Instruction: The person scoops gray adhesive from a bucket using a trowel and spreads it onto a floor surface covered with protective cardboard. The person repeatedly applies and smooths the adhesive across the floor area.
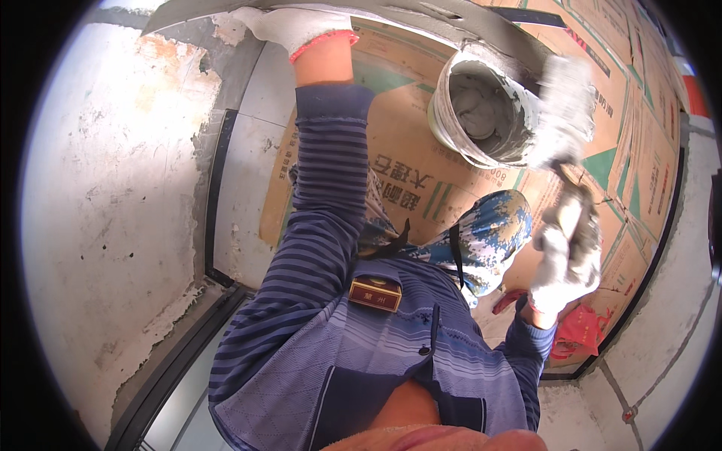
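My left hand [302, 28], in a white knit glove with a red cuff, reaches far forward and holds the near edge of a slab [406, 12], likely a tile. Wet grey mortar coats the slab, and my fingertips are partly hidden at it. My right hand [564, 265], gloved and smeared grey, grips the handle of a trowel [569, 107]. Motion blurs the trowel's broad, mortar-covered blade, which is raised beside the right rim of a bucket [443, 121]. Grey mortar [476, 113] lies inside this bucket, and its walls are caked with it.
Printed cardboard sheets [338, 163] cover the floor. A scraped, patchy wall [113, 169] rises at left, near a black frame [220, 186]. My bent knee [496, 237] is just behind the bucket. A red plastic bag [581, 332] lies at lower right.
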`<state>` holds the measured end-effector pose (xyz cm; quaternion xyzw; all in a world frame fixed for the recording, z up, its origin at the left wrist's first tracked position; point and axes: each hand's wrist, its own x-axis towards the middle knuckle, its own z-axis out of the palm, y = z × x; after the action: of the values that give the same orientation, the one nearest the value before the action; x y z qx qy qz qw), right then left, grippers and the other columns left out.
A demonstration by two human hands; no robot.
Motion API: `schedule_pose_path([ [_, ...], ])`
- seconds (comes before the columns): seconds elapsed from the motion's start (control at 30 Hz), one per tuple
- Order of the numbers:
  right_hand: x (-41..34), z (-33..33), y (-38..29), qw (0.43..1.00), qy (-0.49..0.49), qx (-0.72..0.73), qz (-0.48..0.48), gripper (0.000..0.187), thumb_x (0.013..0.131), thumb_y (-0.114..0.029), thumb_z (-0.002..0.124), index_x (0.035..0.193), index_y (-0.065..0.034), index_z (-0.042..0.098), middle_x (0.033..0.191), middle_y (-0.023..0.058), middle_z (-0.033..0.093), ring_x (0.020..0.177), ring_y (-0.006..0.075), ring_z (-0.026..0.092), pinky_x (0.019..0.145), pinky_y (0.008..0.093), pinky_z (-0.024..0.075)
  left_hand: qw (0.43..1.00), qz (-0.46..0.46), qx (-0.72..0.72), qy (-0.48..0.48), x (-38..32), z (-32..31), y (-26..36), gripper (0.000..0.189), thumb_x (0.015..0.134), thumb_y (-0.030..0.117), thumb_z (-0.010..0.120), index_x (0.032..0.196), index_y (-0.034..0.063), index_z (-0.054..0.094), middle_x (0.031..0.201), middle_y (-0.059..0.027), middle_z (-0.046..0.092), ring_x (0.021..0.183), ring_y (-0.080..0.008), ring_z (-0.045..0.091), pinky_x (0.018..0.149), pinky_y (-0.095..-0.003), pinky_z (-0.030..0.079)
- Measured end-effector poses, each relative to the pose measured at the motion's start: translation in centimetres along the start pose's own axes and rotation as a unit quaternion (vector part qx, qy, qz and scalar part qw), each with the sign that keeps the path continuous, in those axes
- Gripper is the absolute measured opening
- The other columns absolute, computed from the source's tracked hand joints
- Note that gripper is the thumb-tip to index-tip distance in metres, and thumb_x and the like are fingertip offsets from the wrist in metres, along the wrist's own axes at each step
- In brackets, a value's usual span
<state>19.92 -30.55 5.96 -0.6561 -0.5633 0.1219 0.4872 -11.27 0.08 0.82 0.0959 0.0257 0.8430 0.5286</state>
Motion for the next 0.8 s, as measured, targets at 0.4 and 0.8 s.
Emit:
schedule_pose_path([
  [0.4,-0.2,3.6,-0.3,0.974,-0.210,0.067,-0.043,0.045,0.092,-0.012,0.075,0.136,-0.0032,0.070,0.093,0.0089,0.075,0.066,0.0121,0.064,0.059,0.0262,0.0523,0.990,0.049,-0.050,-0.121,-0.9,2.4,0.5,0.077,0.103,0.074,0.036,0.138,0.0086,0.057,0.126,-0.0152,0.064,0.112,-0.0353,0.058,0.104,-0.0525,0.046],
  [0.8,0.1,-2.4,-2.7,0.944,-0.056,0.222,0.237,0.053,0.105,-0.031,0.060,0.138,0.0103,0.061,0.080,0.0062,0.064,0.052,0.0075,0.048,0.047,0.0211,0.0373,0.989,0.027,-0.005,-0.142,-1.2,3.6,1.2,0.077,0.104,0.073,0.039,0.142,0.0077,0.055,0.135,-0.0125,0.060,0.120,-0.0305,0.056,0.108,-0.0461,0.046],
])
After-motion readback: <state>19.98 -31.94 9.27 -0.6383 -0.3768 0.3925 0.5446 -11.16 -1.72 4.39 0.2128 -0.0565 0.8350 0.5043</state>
